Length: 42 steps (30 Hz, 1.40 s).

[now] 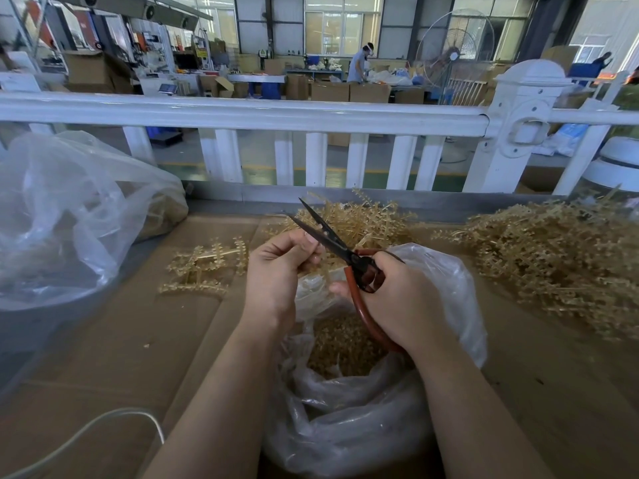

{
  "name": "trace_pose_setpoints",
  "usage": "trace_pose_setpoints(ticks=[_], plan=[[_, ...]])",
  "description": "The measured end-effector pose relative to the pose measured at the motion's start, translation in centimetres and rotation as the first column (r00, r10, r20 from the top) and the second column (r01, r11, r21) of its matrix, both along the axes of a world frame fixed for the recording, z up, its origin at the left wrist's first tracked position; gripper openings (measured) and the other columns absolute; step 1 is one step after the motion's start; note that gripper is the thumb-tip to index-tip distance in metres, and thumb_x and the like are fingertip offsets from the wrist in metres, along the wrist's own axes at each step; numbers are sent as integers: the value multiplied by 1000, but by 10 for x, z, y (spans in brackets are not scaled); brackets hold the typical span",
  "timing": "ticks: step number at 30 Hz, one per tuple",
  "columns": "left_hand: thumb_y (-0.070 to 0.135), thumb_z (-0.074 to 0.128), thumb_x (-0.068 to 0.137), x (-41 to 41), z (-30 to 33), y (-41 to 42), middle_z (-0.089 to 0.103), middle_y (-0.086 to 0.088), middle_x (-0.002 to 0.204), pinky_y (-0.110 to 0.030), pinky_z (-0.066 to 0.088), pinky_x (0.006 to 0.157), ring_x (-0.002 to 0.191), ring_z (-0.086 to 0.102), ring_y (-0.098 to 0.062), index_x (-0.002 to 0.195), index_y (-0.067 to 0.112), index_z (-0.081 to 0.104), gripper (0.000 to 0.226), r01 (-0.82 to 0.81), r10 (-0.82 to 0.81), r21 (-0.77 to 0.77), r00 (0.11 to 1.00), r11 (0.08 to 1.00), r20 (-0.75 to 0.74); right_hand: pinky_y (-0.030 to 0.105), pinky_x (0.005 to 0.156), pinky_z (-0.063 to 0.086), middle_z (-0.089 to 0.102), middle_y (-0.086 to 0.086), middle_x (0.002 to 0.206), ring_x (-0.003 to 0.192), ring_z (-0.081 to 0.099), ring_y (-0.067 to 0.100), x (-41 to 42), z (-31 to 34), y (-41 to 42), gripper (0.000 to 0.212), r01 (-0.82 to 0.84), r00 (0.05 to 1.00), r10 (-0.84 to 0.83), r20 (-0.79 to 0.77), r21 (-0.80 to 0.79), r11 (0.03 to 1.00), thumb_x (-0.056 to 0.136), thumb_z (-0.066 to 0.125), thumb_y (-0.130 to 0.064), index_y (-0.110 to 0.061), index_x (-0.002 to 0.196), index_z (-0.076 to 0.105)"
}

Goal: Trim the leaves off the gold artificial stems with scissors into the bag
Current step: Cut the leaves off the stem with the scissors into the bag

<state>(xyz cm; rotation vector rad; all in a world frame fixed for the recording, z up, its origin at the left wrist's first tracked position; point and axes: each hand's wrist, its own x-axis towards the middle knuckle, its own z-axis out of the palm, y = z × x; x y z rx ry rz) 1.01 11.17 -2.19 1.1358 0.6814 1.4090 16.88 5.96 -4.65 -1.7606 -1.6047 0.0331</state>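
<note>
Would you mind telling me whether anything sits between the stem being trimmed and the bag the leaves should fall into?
Nothing visible does: the left hand holds the stem right above the open bag, scissors beside it.

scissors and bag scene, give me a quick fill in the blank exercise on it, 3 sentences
1. The scissors are gripped by the ____ hand.
2. The blades of the scissors stand ____, pointing away from the person.
3. The left hand holds a gold stem over the clear ____ that holds the trimmed leaves.

Missing words: right; open; bag
</note>
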Motion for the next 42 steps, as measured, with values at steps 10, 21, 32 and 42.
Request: trace_pose_setpoints(ticks=[10, 21, 32, 42], plan=[[-4, 58, 91, 0, 0, 1, 62, -2, 64, -20, 43, 62, 58, 51, -9, 76, 7, 71, 23, -3, 3, -30, 1000, 1000, 13, 21, 62, 52, 64, -19, 73, 71, 59, -1, -2, 1, 1, 68, 26, 999, -26, 20, 11, 1000, 68, 51, -91, -30, 94, 66], [-4, 57, 92, 1, 0, -1, 61, 0, 62, -20, 42, 61, 57, 51, -8, 72, 10, 71, 28, 10, -9, -35, 999, 999, 41, 22, 61, 54, 63, -19, 71, 68, 59, 0, -2, 1, 0, 68, 22, 999, -24, 34, 73, 997, 68, 49, -91, -28, 90, 66], [-2, 55, 94, 1, 0, -1, 61, 1, 62, -19, 41, 61, 58, 50, -8, 77, 6, 68, 22, 24, -22, -35, 999, 999, 46, 12, 61, 45, 62, -23, 71, 71, 59, -4, -3, 1, -2, 66, -33, 999, 36, -38, 63, 997, 64, 46, -94, -37, 91, 64], [-8, 58, 89, 2, -1, 2, 61, -1, 60, -16, 44, 57, 55, 52, -8, 67, 8, 69, 29, -8, 8, 32, 1000, 999, 13, 16, 56, 45, 55, -24, 65, 64, 54, -5, 0, 1, -2, 57, 14, 999, -18, 49, 85, 996, 71, 50, -90, -34, 84, 58]])
